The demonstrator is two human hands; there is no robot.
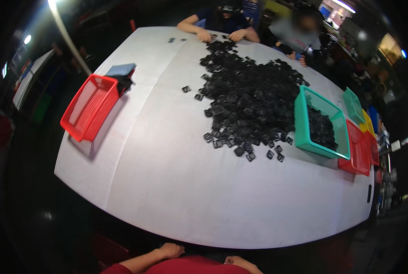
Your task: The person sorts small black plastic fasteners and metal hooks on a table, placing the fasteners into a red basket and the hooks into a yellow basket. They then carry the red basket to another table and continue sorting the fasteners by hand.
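Note:
My left hand is low in the view, beyond the near edge of the white table. Its fingers look curled, and whatever is in them is hidden in the dark. On the other side of my red shirt is my right hand, also with its fingers bent in; I cannot make out anything it holds. Neither hand touches the tabletop. A large heap of small black plastic parts covers the far middle and right of the table, with several loose pieces at its near edge.
A red basket stands at the left beside dark cloth. At the right, a green basket holds black parts, next to another red basket. Across the table, one person's hands are at the heap; another person sits beside.

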